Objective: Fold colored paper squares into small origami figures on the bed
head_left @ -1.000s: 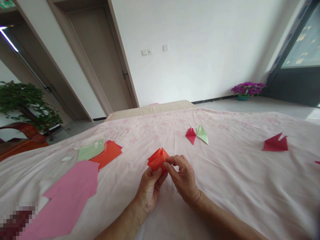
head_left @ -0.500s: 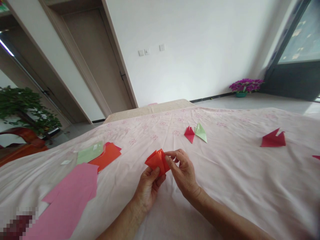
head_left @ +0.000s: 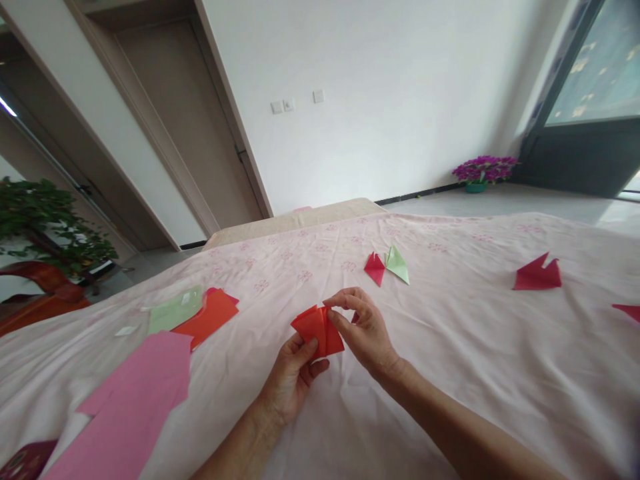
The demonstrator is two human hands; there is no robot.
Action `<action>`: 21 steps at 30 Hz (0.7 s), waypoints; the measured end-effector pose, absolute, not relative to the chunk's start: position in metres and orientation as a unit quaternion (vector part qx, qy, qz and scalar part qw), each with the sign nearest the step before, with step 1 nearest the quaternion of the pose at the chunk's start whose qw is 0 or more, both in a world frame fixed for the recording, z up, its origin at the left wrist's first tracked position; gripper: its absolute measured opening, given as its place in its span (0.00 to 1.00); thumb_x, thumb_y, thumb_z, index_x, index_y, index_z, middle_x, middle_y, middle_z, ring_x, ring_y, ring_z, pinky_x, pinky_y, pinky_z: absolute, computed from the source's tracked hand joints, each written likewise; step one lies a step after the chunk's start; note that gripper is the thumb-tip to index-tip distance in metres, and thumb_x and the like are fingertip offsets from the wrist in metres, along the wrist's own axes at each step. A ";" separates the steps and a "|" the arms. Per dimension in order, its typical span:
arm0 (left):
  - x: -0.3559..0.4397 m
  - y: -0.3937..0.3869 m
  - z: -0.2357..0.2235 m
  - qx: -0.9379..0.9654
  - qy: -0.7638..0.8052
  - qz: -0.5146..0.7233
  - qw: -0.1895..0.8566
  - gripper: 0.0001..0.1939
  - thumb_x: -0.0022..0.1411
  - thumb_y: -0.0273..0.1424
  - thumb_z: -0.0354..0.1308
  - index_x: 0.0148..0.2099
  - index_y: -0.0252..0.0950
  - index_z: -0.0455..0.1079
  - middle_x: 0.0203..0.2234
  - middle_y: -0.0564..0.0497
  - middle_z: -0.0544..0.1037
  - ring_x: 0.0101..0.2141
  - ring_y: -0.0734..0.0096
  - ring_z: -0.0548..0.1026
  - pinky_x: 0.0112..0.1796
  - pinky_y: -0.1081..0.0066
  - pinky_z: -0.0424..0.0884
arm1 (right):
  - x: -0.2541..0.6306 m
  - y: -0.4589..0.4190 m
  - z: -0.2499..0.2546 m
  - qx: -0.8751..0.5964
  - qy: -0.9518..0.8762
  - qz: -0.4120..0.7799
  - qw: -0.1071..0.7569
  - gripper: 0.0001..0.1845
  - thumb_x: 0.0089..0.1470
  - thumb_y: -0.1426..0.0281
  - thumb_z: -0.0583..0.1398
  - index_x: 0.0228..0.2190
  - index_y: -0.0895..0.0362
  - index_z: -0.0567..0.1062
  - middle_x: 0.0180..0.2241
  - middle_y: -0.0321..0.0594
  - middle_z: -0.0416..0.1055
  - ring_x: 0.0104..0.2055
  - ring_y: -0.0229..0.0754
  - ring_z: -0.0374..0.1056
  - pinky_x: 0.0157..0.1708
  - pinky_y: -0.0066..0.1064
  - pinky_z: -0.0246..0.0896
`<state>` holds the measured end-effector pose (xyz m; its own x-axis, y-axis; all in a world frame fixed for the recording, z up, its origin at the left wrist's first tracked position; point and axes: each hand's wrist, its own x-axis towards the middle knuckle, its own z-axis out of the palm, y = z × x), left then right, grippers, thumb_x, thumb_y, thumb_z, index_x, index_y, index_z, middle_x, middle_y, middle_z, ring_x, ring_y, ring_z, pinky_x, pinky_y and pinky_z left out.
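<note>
A folded piece of orange-red paper (head_left: 315,330) is held up above the cloth between both hands. My left hand (head_left: 295,373) pinches its lower left part, thumb in front and fingers behind. At the paper's upper right edge, my right hand (head_left: 363,327) grips a fold between thumb and index finger. Beyond the hands lie a red folded paper (head_left: 375,268) and a light green folded paper (head_left: 398,265), close side by side. Another red folded paper (head_left: 539,272) rests farther right, and part of one more red piece (head_left: 629,311) shows at the right edge.
Pink paper sheets (head_left: 135,393) lie at left, beside orange sheets (head_left: 210,319) and a light green pack (head_left: 173,310). A dark red object (head_left: 30,459) is at the lower left corner. A pale flowered cloth (head_left: 450,373) with wrinkles covers the surface.
My right hand's fingertips have shifted to the paper's upper edge, and the right part of the paper is spread wider and flatter. The view has turned slightly right.
</note>
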<state>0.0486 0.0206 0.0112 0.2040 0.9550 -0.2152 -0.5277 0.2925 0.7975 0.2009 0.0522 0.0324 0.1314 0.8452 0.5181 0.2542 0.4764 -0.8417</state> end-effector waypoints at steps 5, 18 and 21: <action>0.044 0.022 0.010 0.313 0.365 0.511 0.713 0.14 0.55 0.26 0.66 0.46 0.34 0.75 0.40 0.47 0.79 0.33 0.73 0.77 0.29 0.77 0.76 | 0.210 0.056 0.042 -0.463 -0.659 0.220 0.551 0.06 0.50 0.73 0.62 0.28 0.50 0.79 0.33 0.37 0.71 0.38 0.42 0.67 0.41 0.37 0.63; 0.029 0.034 0.006 0.352 0.360 0.446 0.740 0.17 0.52 0.28 0.69 0.45 0.33 0.75 0.34 0.49 0.79 0.28 0.76 0.76 0.26 0.78 0.76 | 0.236 0.063 0.065 -0.424 -0.783 0.216 0.401 0.06 0.56 0.70 0.62 0.28 0.52 0.79 0.39 0.38 0.72 0.43 0.42 0.66 0.46 0.36 0.59; 0.027 0.036 0.007 0.360 0.355 0.425 0.751 0.17 0.52 0.29 0.69 0.45 0.33 0.75 0.31 0.49 0.79 0.26 0.77 0.76 0.26 0.78 0.76 | 0.241 0.065 0.066 -0.402 -0.791 0.258 0.381 0.06 0.55 0.70 0.61 0.28 0.53 0.78 0.40 0.38 0.72 0.45 0.42 0.66 0.49 0.37 0.57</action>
<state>0.0270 0.0359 0.0070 0.3862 0.8941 -0.2269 -0.3825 0.3790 0.8426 0.2407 0.0653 0.0661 -0.3855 0.8336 0.3957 0.4391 0.5429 -0.7159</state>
